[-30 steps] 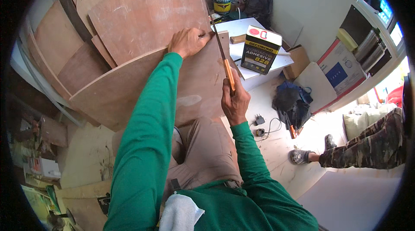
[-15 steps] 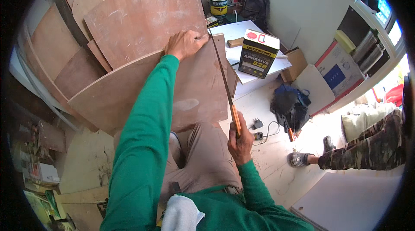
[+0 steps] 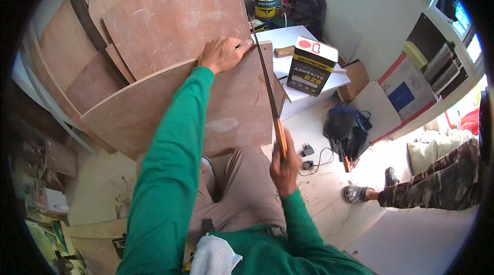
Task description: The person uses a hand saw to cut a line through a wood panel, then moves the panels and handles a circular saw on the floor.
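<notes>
My right hand [image 3: 286,167] is closed around the orange handle of a handsaw [image 3: 268,83], whose long narrow blade points away from me. The blade lies along the right side of a brown plywood panel [image 3: 170,107] with a curved far edge, standing tilted over my legs. At the panel's far right corner, my left hand [image 3: 222,54] grips the top edge, fingers curled over it, with the thumb side close to the blade. Whether the teeth are cutting into the wood cannot be made out.
Larger plywood sheets [image 3: 175,22] lean behind the panel. To the right, a black rectangular can [image 3: 311,66] stands on a low white table [image 3: 296,33]. A charger with a cord [image 3: 307,165] and a dark bag [image 3: 348,128] lie on the floor. Another person's leg [image 3: 432,177] reaches in from the right.
The saw and my right hand have slid slightly away from me along the panel's side. My left hand keeps its hold on the edge. The whole view has shifted a little.
</notes>
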A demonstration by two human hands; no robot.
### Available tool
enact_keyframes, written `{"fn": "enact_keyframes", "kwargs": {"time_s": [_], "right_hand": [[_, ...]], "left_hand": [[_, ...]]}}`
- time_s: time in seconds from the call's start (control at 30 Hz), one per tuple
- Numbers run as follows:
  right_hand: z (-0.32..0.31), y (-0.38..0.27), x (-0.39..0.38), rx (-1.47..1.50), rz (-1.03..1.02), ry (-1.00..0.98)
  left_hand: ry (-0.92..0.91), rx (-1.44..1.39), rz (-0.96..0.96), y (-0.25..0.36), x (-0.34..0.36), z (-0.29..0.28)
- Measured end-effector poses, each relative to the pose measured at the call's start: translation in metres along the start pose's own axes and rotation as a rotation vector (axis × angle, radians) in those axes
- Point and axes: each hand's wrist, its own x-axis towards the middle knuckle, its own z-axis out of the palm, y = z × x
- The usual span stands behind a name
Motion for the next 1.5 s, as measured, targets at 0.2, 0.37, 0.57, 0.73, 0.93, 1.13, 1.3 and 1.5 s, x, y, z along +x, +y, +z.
{"fn": "enact_keyframes", "kwargs": {"time_s": [0.2,0.37,0.57,0.73,0.93,1.13,1.3,1.5], "right_hand": [[0.036,0.001,0.087,-0.077,-0.026,0.031],[0.062,-0.002,0.151,-0.023,-0.049,0.048],[-0.011,-0.004,-0.011,-0.057,0.016,-0.033],[0.037,-0.015,0.089,-0.059,0.048,-0.068],[0.069,0.0,0.166,-0.04,-0.056,0.031],[-0.018,-0.007,-0.027,-0.026,0.128,-0.062],[0.061,0.0,0.113,-0.035,-0.047,0.056],[0.072,0.008,0.135,-0.006,-0.145,0.101]], "left_hand": [[-0.053,0.038,0.116,0.004,0.006,0.001],[-0.088,0.078,0.147,0.015,-0.001,-0.008],[-0.037,0.107,0.127,-0.01,-0.003,-0.005],[-0.04,0.096,0.103,-0.004,-0.012,-0.014],[-0.076,0.068,0.084,0.01,0.004,-0.006],[0.031,0.1,0.121,-0.013,0.006,0.003],[-0.023,0.114,0.11,-0.006,0.005,-0.002],[-0.105,0.052,0.104,-0.007,0.009,0.002]]}}
